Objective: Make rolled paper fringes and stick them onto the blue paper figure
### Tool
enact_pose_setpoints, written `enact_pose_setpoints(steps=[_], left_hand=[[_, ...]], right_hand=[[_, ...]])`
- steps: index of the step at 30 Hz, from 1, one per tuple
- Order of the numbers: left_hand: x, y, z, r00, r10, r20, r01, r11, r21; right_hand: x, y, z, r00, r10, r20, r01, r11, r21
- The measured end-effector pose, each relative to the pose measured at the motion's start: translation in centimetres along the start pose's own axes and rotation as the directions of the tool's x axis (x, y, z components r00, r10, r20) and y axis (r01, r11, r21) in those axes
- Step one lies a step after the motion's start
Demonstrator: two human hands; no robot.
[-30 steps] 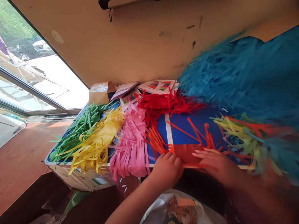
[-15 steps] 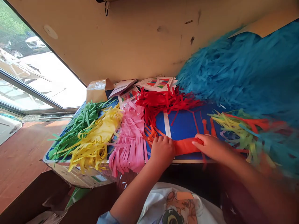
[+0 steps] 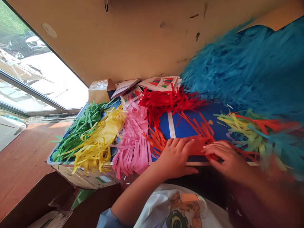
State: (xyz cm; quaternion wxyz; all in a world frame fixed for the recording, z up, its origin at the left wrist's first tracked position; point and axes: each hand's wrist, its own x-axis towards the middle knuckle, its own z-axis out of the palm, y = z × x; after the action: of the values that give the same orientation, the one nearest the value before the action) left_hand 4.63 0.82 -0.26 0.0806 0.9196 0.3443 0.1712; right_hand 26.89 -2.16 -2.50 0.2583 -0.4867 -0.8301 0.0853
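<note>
A fringed sheet of orange-red tissue paper (image 3: pixel 197 145) lies along the near edge of the blue tabletop, its cut strips fanning out at both ends. My left hand (image 3: pixel 175 158) rests over its left part, fingers stretched and thumb held apart. At the right end, my right hand (image 3: pixel 225 160) has a bit of the paper between its fingers and thumb. Left of my hands hangs pink fringe (image 3: pixel 133 139), then yellow fringe (image 3: pixel 101 136) and green fringe (image 3: pixel 82 133). Behind them is a bunch of red fringe (image 3: pixel 163 99).
A large heap of blue paper strips (image 3: pixel 237 69) fills the back right, with mixed-colour strips (image 3: pixel 247 125) before it. Printed sheets (image 3: pixel 161 82) and a brown paper bag (image 3: pixel 101 90) stand by the wall. An open cardboard box (image 3: pixel 30 199) sits on the floor, lower left.
My left hand has shifted right and its fingers have loosened and straightened. My right hand has moved right and nearer to me. Orange-red strips now spread out behind the right hand.
</note>
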Motion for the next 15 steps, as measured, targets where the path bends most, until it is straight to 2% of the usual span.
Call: enact_pose_setpoints(steps=[5, 8, 11, 15], left_hand=[[0.3, -0.3, -0.1, 0.984, 0.027, 0.178, -0.027, 1.000, -0.004], [-0.3, -0.3, 0.4, 0.963, 0.084, 0.257, -0.097, 0.995, 0.038], [-1.5, -0.2, 1.6, 0.959, 0.131, 0.253, -0.166, 0.978, 0.124], [-2.9, 0.0, 2.7, 0.967, 0.154, 0.203, -0.195, 0.960, 0.201]], right_hand=[[-2.5, 0.9, 1.4, 0.992, -0.087, 0.095, 0.093, 0.994, -0.059], [-3.3, 0.7, 2.1, 0.975, -0.195, 0.108, 0.210, 0.966, -0.150], [-4.1, 0.4, 2.9, 0.963, -0.249, 0.102, 0.267, 0.931, -0.248], [-4.4, 0.1, 3.9, 0.967, -0.249, 0.059, 0.255, 0.926, -0.279]])
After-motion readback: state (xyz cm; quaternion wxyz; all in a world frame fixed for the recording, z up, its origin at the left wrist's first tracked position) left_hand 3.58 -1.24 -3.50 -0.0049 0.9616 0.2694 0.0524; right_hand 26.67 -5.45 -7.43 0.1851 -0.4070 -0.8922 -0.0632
